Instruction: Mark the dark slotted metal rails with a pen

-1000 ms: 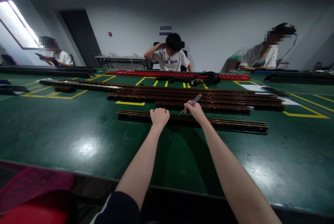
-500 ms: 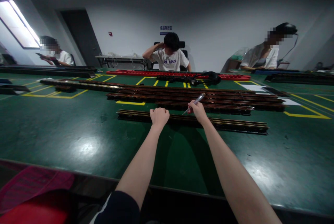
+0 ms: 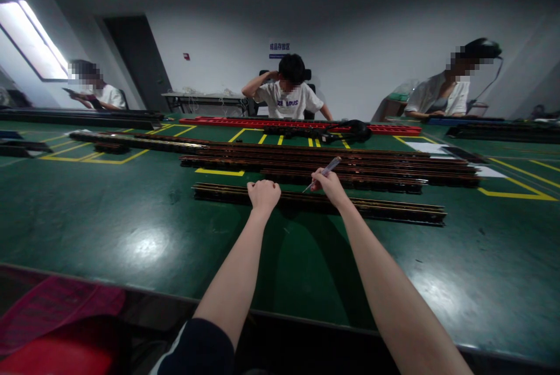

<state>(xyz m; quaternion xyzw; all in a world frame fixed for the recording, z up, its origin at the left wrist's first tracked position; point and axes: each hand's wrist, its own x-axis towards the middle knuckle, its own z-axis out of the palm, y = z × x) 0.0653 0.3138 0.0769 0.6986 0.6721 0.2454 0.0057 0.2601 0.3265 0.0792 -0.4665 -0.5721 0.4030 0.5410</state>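
A long dark rail with copper-coloured edges (image 3: 385, 211) lies across the green table in front of me. My left hand (image 3: 263, 195) is closed over its middle, knuckles up, with the fingertips hidden behind it. In my right hand (image 3: 329, 182) is a slim screwdriver with a clear handle (image 3: 331, 165). Its handle slants up to the right, and its thin shaft points down left to the rail, between my two hands. Whether the tip touches the rail I cannot tell.
Just beyond lies a stack of similar rails (image 3: 306, 156). Farther back are a red slotted rail (image 3: 227, 122) and a black cable bundle (image 3: 356, 130). Yellow tape (image 3: 516, 194) marks the green table (image 3: 109, 211). Three people sit across the table, one opposite me (image 3: 286, 98).
The rail has slid slightly left together with both my hands. The screwdriver stays in my right hand, pointing down at the rail.
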